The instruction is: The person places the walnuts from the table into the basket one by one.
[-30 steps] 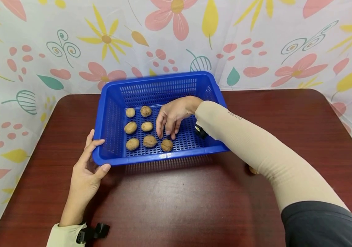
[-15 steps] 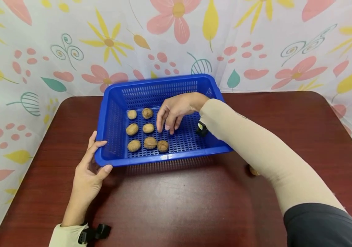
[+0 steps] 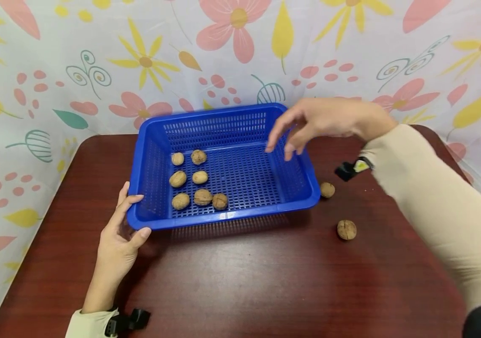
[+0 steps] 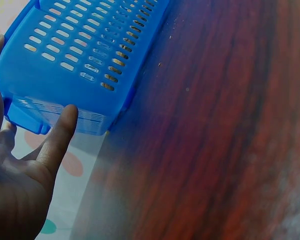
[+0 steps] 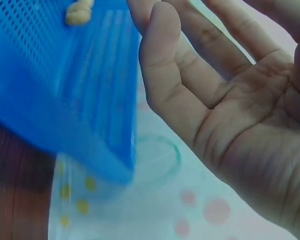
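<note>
Toward the back of the table stands a blue perforated plastic basket (image 3: 240, 206). My left hand (image 3: 118, 246) grips its front left corner, thumb at the front rim and fingers over the left side; the left wrist view shows that thumb (image 4: 60, 137) against the outer wall. Several walnuts lie on the basket floor toward the left, among them a front-row walnut (image 3: 220, 201) right beside another walnut (image 3: 202, 197). Raised over the basket's right end, my right hand (image 3: 324, 119) has loosely bent fingers and holds nothing. Its palm (image 5: 250, 115) shows bare in the right wrist view.
To the right of the basket, a walnut (image 3: 327, 189) lies close to its corner and another walnut (image 3: 347, 230) lies nearer me. Both rest on the dark red wooden table (image 3: 244, 281). A flower-print cloth (image 3: 240, 61) hangs behind.
The front-row walnut has shifted left against its neighbour. My right hand has risen out of the basket's middle and moved right, uncovering the two walnuts on the table. My left hand keeps its place.
</note>
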`<state>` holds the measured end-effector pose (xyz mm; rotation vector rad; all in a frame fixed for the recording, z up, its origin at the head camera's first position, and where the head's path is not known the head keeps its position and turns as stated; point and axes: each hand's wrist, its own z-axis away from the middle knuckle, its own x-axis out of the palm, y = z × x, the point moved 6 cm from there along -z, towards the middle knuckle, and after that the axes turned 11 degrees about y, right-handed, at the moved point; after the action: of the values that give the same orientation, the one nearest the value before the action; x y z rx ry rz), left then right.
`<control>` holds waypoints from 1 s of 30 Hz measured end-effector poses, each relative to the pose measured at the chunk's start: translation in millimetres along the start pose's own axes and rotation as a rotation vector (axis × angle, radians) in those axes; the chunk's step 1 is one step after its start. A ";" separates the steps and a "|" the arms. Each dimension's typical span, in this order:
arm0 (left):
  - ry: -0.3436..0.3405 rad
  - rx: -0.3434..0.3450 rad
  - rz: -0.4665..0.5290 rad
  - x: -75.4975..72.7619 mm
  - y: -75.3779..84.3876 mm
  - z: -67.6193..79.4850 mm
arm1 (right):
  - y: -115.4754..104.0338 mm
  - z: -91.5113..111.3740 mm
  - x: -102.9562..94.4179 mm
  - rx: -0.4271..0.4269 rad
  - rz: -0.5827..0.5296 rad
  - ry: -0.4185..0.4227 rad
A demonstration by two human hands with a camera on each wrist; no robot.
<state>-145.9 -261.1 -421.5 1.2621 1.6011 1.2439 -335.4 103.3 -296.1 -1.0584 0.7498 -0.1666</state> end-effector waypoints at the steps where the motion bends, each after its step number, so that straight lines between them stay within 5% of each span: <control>1: 0.001 0.000 -0.001 -0.4 -0.1 0.1 | 3.0 10.4 -4.1 -0.016 -0.005 0.015; 8: 0.004 0.004 0.006 -2.4 0.0 -0.9 | 36.0 71.6 -19.2 -0.235 -0.125 0.083; 14: 0.000 -0.003 0.009 -1.3 -1.1 -0.7 | 81.3 106.8 -20.5 -0.360 -0.346 0.176; 23: -0.001 0.003 -0.004 -1.2 0.3 -2.0 | 157.0 117.8 2.1 -0.180 -0.436 0.266; 30: 0.006 0.002 -0.003 -2.5 -0.5 -0.5 | 184.8 107.3 18.5 -0.065 -0.444 0.236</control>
<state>-145.9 -263.7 -421.9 1.2579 1.6084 1.2451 -294.7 265.8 -430.1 -1.2714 0.7248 -0.6599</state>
